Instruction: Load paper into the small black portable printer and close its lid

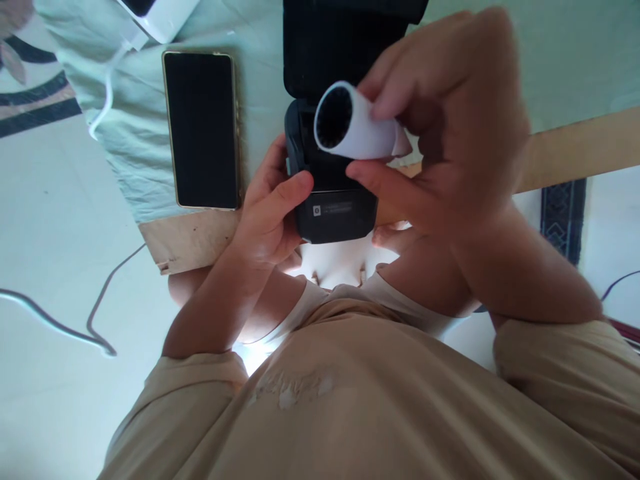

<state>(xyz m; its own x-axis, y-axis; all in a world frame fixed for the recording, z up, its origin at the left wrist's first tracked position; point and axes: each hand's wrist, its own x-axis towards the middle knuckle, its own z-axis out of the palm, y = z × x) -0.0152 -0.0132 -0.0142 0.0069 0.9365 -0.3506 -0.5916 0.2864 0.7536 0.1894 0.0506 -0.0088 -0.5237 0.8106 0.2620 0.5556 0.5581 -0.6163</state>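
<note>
A small black receipt printer (340, 217) stands at the table's near edge with its lid (345, 50) swung open away from me. My left hand (267, 220) grips the printer's left side, thumb on the rim of the open bay. Above the bay, my right hand (450, 127) holds a white paper roll (370, 130) between fingers and thumb. The roll is tilted, its dark hollow core facing left, and a loose edge shows at its right end. Part of the bay is hidden behind the roll and my right hand.
A smartphone with a dark screen (203, 130) lies left of the printer on the green cloth (265, 40). A white device (167, 17) with a white cable (109, 90) sits at the upper left. The table's wooden edge (187, 240) crosses above my legs. Another cable (55, 323) lies at the left.
</note>
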